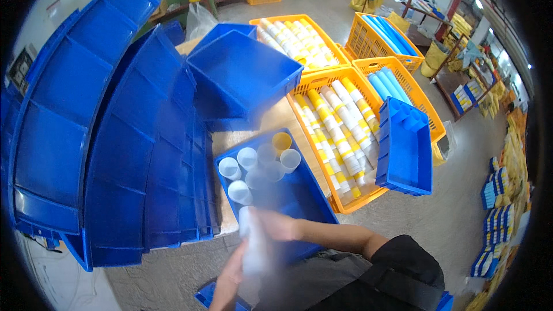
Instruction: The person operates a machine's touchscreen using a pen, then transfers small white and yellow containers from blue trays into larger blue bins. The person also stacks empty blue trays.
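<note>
Both hands were blurred, the right hand (275, 226) and left hand (231, 273) wrapped around a stack of clear cups (254, 246) over the near edge of a blue bin (299, 196). Loose clear cups (247, 158) plus one yellow cup (281, 141) sat at the bin's far end. Beside it, an orange crate (322, 75) held rows of stacked cups (337, 132).

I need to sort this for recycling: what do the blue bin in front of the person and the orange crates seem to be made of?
Blue bin: likely moulded plastic, smooth and slightly glossy, with light sheen on its walls. Orange crates: probably plastic too, with perforated lattice sides and a matte look.
</note>
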{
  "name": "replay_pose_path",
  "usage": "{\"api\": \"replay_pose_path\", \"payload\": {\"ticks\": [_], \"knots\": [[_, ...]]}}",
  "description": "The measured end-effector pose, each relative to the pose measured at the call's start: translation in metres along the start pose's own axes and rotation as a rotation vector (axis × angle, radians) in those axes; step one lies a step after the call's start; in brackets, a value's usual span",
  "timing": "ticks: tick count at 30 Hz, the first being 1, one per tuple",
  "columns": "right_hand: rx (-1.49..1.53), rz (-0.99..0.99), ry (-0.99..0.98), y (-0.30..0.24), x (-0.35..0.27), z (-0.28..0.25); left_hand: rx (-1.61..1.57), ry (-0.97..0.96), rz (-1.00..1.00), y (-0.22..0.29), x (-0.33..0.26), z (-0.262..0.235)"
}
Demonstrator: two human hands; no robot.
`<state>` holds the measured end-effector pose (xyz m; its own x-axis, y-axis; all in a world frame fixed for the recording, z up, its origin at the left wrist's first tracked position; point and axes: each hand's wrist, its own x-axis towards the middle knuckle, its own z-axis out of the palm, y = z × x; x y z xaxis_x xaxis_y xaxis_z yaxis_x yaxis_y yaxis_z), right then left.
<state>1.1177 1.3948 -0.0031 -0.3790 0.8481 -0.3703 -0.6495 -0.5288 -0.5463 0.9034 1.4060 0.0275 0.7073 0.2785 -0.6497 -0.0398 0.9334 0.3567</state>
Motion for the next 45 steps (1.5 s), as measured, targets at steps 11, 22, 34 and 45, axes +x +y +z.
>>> {"api": "replay_pose_path", "payload": {"ticks": [11, 22, 34, 45], "knots": [[0.414, -0.14, 0.481, -0.004, -0.054, -0.086, 0.091, -0.132, -0.229, -0.005, 0.028, 0.03], [0.503, 0.081, 0.533, -0.006, -0.048, -0.038, -0.084, -0.009, -0.034, -0.015, 0.005, 0.023], [0.247, 0.063, 0.404, 0.002, -0.036, -0.02, 0.784, 0.044, 0.197, -0.036, -0.071, 0.04], [-1.762, -0.59, 0.572, 0.002, -0.042, -0.053, 1.0, 0.509, 0.632, -0.069, -0.032, 0.046]]}}
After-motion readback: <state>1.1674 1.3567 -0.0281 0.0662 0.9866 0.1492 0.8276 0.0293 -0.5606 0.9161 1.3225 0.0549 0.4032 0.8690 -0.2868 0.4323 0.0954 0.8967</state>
